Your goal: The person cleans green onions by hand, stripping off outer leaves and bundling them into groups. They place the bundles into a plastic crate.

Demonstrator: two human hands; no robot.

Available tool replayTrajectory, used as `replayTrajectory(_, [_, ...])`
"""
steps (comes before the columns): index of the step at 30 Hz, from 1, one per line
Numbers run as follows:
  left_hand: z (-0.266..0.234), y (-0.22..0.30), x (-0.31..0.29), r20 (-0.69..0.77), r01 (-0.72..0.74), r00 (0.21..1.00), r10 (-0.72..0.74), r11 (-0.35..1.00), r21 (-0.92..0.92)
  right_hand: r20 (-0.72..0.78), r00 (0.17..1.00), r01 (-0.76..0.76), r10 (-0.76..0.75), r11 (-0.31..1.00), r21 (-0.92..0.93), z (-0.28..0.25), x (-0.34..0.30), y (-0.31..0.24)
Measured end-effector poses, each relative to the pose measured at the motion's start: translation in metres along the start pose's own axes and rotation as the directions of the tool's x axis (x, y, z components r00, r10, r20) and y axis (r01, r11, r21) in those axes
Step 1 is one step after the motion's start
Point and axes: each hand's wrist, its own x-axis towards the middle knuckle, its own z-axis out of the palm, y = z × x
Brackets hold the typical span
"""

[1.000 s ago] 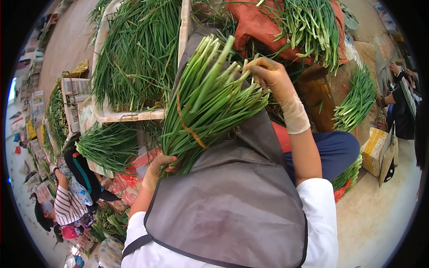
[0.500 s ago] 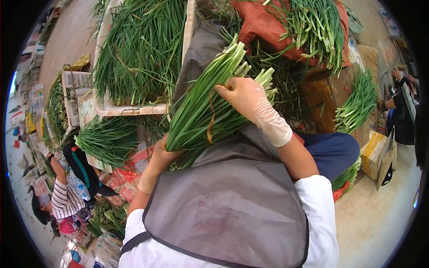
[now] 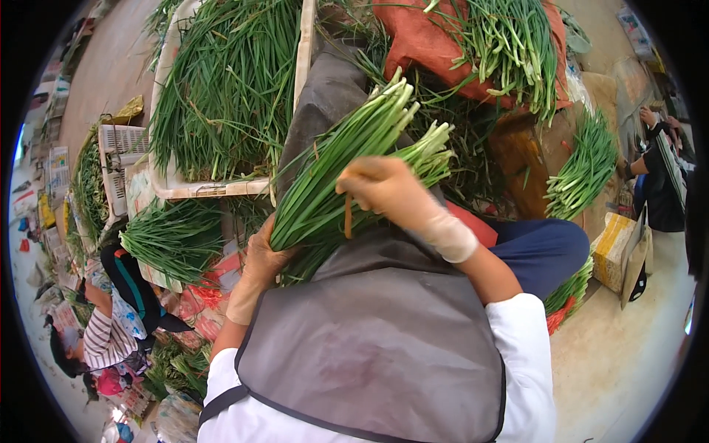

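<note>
Across my lap lies a bunch of Chinese chives (image 3: 332,159), long green leaves with paler stem ends pointing up and right. My left hand (image 3: 264,255), in a thin glove, is closed around its leafy lower left end. The left fingers are partly hidden by the leaves. Over the middle of the bunch is my right hand (image 3: 391,193), also gloved and slightly smeared by motion. Its fingertips are pinched on a narrow brown withered leaf (image 3: 348,215), which hangs down in front of the green leaves.
A white crate (image 3: 214,189) heaped with chives stands at the far left. More chives (image 3: 509,55) lie on an orange-red sack (image 3: 413,44) at the far right. Loose bunches (image 3: 173,236) rest on both sides. One person (image 3: 111,340) sits at left; another (image 3: 661,177) is at right.
My right hand has moved left and slightly down across the bunch, and its fingers now pinch the brown leaf. The left hand keeps its hold.
</note>
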Motion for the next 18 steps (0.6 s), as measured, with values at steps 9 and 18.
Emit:
replayTrajectory(9, [-0.036,0.01,0.001,-0.053,-0.304,0.935,0.35,0.871,0.385,-0.486,0.873,-0.029,0.024,1.0,-0.002,-0.175,-0.025,0.073])
replayTrajectory(18, [-0.061,0.035,-0.006,0.207,-0.436,0.837,0.507,0.388,0.812,0.132,0.802,0.518,-0.583,0.568,-0.64,-0.065,0.023,0.009])
